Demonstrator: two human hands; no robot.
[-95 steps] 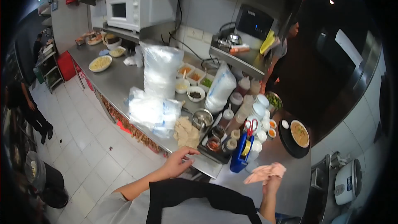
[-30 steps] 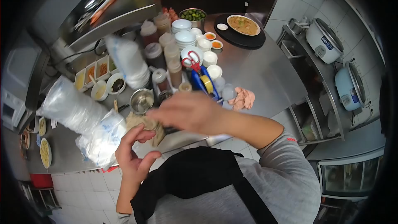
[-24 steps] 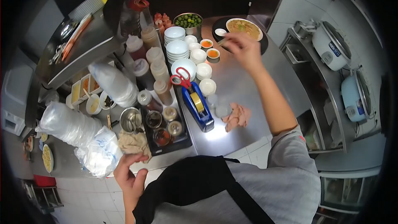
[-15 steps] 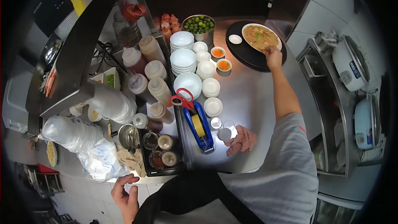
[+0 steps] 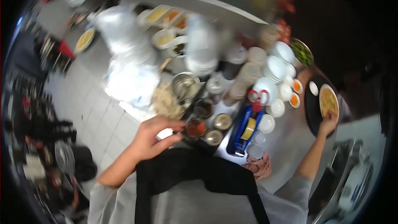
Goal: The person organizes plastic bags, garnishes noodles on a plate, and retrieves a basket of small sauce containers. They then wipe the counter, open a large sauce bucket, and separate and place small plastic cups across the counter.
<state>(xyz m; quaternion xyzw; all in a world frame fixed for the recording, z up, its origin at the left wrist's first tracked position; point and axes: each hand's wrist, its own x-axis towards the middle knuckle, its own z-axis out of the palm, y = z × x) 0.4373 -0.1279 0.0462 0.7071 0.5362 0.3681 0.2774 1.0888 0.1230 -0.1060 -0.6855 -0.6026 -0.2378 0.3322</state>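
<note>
On the right, my right hand [image 5: 330, 120] grips the near rim of a white plate [image 5: 326, 86] of yellowish-brown food. The plate rests on a black round tray [image 5: 311, 103] beside a small white dish [image 5: 313, 88]. Its fingertips are partly hidden against the food and rim. My left hand [image 5: 153, 140] is raised at the counter's near edge, thumb and fingers apart, with nothing seen between them. Closest to it is a jar with red contents [image 5: 196, 127] in a dark tray of jars; whether the fingertips touch the tray's edge I cannot tell.
A blue tape dispenser [image 5: 239, 139] with red-handled scissors [image 5: 258, 96] stands mid-counter, a pink cloth [image 5: 258, 166] near it. Stacked white bowls [image 5: 275, 67] and sauce bottles [image 5: 251, 72] lie beyond. Left are a metal pot [image 5: 185, 84], beige cloth [image 5: 166, 101] and plastic-wrapped stacks [image 5: 128, 37].
The view has swung left, blurring the scene and showing more floor. My left hand has risen toward the jars at the counter edge. My right hand stays at the plate's rim.
</note>
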